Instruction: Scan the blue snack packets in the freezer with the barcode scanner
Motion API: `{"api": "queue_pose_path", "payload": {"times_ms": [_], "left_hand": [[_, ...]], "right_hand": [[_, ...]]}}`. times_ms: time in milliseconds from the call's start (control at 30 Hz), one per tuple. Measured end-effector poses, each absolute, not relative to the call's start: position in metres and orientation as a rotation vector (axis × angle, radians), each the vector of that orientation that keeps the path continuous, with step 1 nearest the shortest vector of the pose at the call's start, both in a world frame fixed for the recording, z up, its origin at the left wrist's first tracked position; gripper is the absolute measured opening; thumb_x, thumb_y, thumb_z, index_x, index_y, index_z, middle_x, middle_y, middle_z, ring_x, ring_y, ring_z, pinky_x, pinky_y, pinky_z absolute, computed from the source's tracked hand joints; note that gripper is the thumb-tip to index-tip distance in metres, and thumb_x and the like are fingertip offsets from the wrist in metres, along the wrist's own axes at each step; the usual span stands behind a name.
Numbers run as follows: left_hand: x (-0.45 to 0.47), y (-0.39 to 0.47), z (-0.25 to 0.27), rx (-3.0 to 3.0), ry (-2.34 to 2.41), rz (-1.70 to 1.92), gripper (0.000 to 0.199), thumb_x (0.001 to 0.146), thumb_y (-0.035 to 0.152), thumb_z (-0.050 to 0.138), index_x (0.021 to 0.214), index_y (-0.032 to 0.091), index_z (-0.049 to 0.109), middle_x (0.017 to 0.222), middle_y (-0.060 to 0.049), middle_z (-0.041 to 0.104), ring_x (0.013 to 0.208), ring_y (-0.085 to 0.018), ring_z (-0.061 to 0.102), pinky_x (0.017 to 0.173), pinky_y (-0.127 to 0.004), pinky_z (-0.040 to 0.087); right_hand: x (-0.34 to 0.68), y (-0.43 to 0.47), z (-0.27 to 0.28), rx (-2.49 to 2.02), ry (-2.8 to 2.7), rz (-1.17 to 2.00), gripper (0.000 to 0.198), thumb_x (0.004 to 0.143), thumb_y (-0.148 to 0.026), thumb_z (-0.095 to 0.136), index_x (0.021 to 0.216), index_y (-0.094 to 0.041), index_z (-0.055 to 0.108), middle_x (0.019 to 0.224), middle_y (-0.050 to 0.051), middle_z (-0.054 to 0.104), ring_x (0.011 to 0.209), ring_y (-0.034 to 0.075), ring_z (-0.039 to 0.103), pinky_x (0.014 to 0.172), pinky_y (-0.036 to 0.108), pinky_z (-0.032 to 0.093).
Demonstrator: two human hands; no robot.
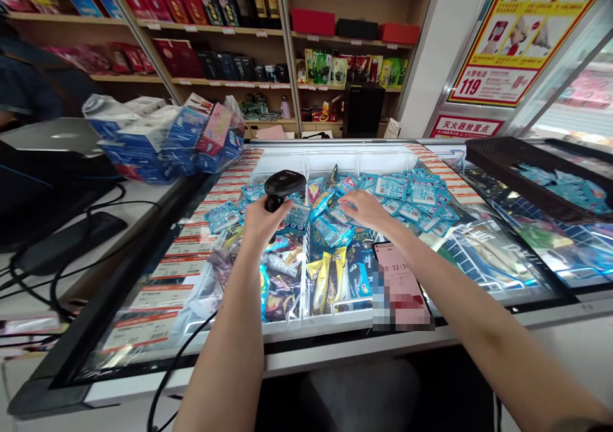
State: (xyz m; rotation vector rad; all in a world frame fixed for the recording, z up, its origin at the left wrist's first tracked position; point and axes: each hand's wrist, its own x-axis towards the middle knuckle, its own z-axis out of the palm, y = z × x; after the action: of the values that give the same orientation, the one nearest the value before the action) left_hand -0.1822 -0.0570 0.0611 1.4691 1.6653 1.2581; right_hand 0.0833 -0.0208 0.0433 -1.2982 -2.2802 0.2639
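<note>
My left hand [264, 222] grips the handle of a black barcode scanner [286, 183], its head tilted over the freezer's glass top. Below the scanner head is a small blue packet [297, 217], partly hidden by the hand. With fingers slightly apart, my right hand [364, 208] reaches over the blue packets [332, 232] at the middle; nothing shows clearly between its fingertips. More blue packets with white barcode labels [393, 188] lie spread to its right. A phone [403, 285] showing a timer lies under my right forearm.
Wrapped ice creams [330, 272] fill the freezer below the glass. A black tray [541, 176] with more blue packets stands at right. Bundled blue boxes [158, 138] sit at back left. A black cable [184, 349] hangs across the front edge. Stocked shelves [215, 30] line the wall.
</note>
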Motion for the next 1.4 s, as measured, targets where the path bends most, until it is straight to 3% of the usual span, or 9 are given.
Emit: {"api": "queue_pose_path", "payload": {"times_ms": [167,267,400,600,967,1200,1400], "left_hand": [[-0.182,-0.058,0.060,1.493,1.672,1.258,0.037,0.069,0.051,0.070,0.082,0.017,0.062,0.061,0.001,0.056,0.047,-0.014,0.056,0.047,-0.024,0.047],[-0.182,-0.059,0.061,1.511,1.709,1.235,0.036,0.070,0.052,0.069,0.081,0.018,0.061,0.057,0.001,0.056,0.047,-0.015,0.057,0.046,-0.024,0.045],[-0.183,-0.059,0.060,1.522,1.721,1.212,0.036,0.071,0.052,0.068,0.081,0.019,0.060,0.055,0.001,0.056,0.046,-0.015,0.056,0.045,-0.023,0.043],[-0.184,-0.056,0.057,1.517,1.712,1.236,0.035,0.070,0.051,0.067,0.080,0.019,0.060,0.056,0.001,0.056,0.046,-0.016,0.057,0.046,-0.025,0.045],[-0.182,-0.055,0.055,1.501,1.694,1.241,0.038,0.068,0.050,0.070,0.087,0.018,0.065,0.055,0.002,0.053,0.048,-0.015,0.056,0.048,-0.026,0.049],[-0.182,-0.056,0.056,1.466,1.691,1.237,0.040,0.068,0.050,0.071,0.090,0.017,0.065,0.056,0.001,0.054,0.047,-0.016,0.056,0.048,-0.026,0.049],[-0.179,-0.058,0.058,1.489,1.699,1.231,0.042,0.067,0.054,0.073,0.087,0.017,0.065,0.061,0.000,0.056,0.048,-0.015,0.057,0.046,-0.026,0.048]], "right_hand": [[0.037,-0.011,0.043,-1.237,-2.459,0.273,0.034,0.095,-0.038,0.056,0.118,-0.016,0.070,0.115,0.012,0.070,0.112,0.029,0.060,0.097,0.040,0.044],[0.010,-0.011,0.035,-1.200,-2.482,0.230,0.055,0.092,-0.053,0.057,0.127,-0.011,0.063,0.122,0.018,0.065,0.119,0.032,0.055,0.099,0.041,0.043],[-0.008,-0.014,0.027,-1.210,-2.481,0.180,0.077,0.080,-0.065,0.065,0.134,-0.010,0.058,0.119,0.019,0.063,0.120,0.034,0.051,0.101,0.043,0.040],[0.001,-0.008,0.024,-1.364,-2.395,0.248,0.094,0.063,-0.072,0.074,0.129,-0.005,0.060,0.119,0.023,0.060,0.118,0.036,0.051,0.100,0.043,0.040],[0.024,-0.008,0.025,-1.476,-2.274,0.303,0.093,0.070,-0.054,0.080,0.146,-0.018,0.043,0.124,0.017,0.062,0.125,0.034,0.051,0.104,0.047,0.037],[0.038,-0.002,0.025,-1.417,-1.926,0.541,0.091,0.069,-0.023,0.080,0.147,-0.015,0.033,0.139,0.018,0.053,0.128,0.033,0.052,0.103,0.044,0.041],[0.074,0.007,0.021,-1.330,-1.488,0.811,0.076,0.067,-0.021,0.076,0.135,-0.015,0.044,0.101,0.009,0.068,0.083,0.024,0.067,0.080,0.041,0.054]]}}
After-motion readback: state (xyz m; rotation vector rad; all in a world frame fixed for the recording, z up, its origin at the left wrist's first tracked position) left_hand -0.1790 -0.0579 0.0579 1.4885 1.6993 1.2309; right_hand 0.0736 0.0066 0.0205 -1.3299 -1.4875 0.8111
